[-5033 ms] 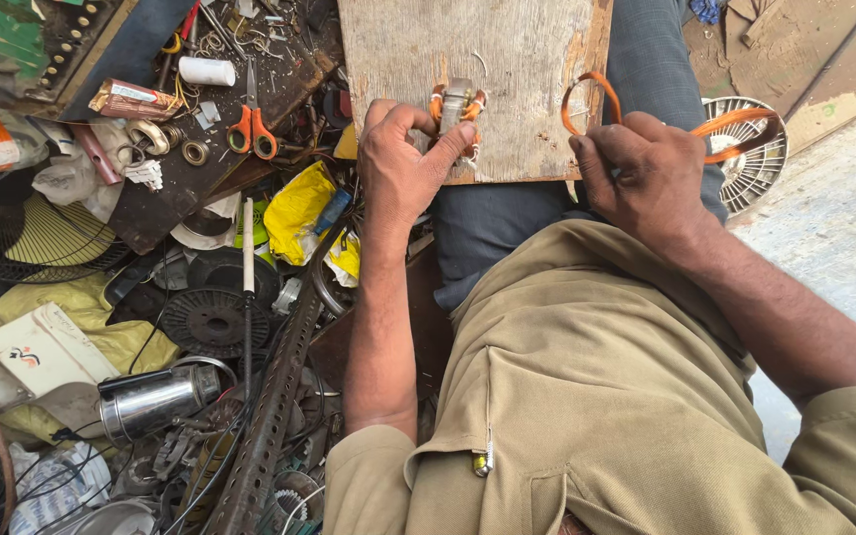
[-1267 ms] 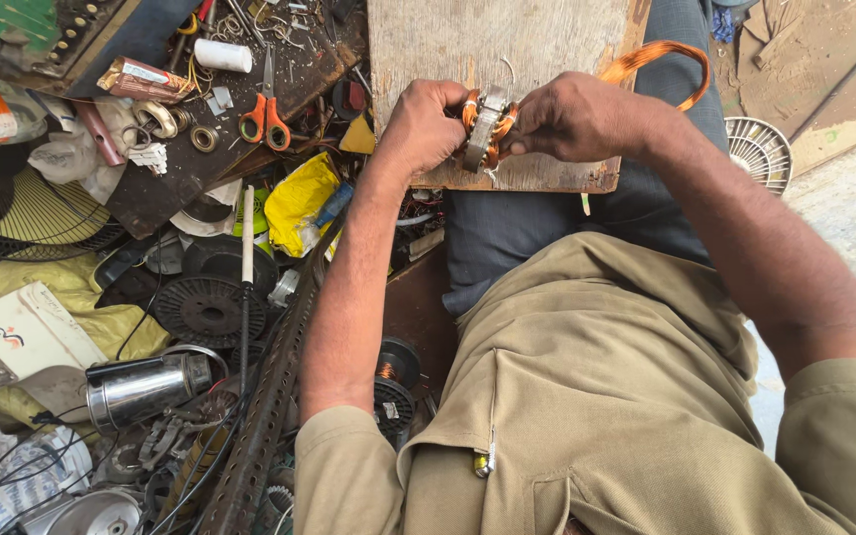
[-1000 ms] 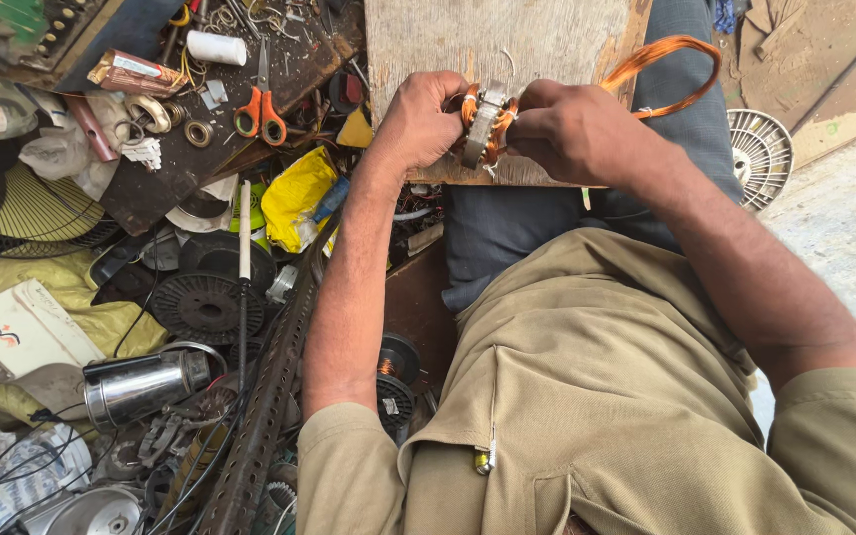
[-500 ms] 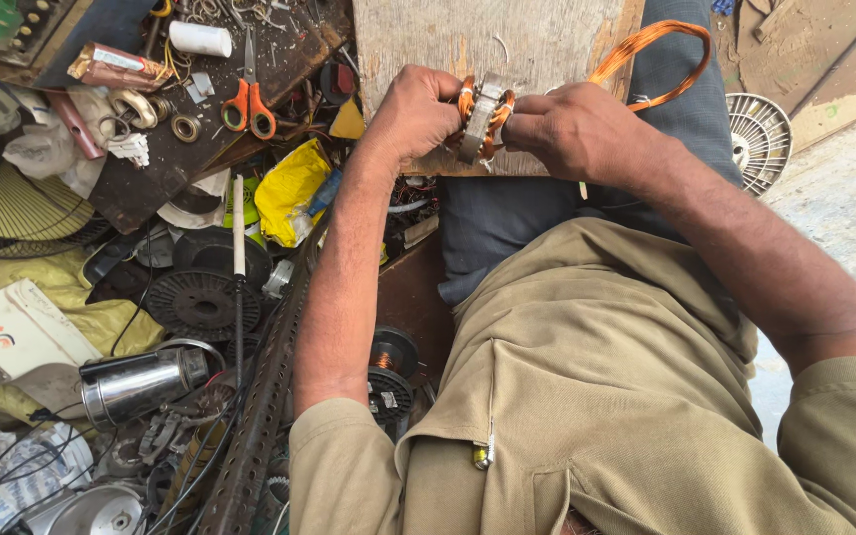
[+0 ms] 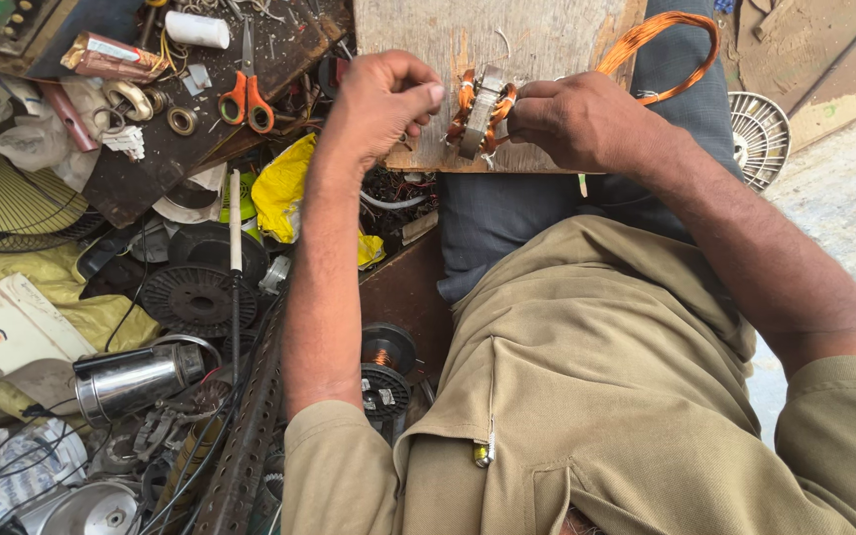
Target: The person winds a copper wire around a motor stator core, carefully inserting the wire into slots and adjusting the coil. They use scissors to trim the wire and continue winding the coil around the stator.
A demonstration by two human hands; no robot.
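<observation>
A small metal motor core wound with copper wire (image 5: 480,101) stands upright on a worn wooden board (image 5: 547,40) resting on my lap. My left hand (image 5: 380,99) grips the core's left side with thumb and fingers. On the core's right side my right hand (image 5: 582,119) pinches the copper winding. From behind my right hand a loose loop of copper wire (image 5: 662,32) arcs up and over the board's right edge.
Clutter lies to the left: orange-handled scissors (image 5: 247,89), a yellow bag (image 5: 284,188), a black fan hub (image 5: 195,297), a shiny metal cylinder (image 5: 136,378), a copper wire spool (image 5: 384,362), a perforated metal strip (image 5: 245,436). A white fan grille (image 5: 760,124) sits at right.
Five seconds ago my hands were apart, the right holding the wire loop. Since then they have closed on the core; the view shifted slightly and the hands keep working the winding.
</observation>
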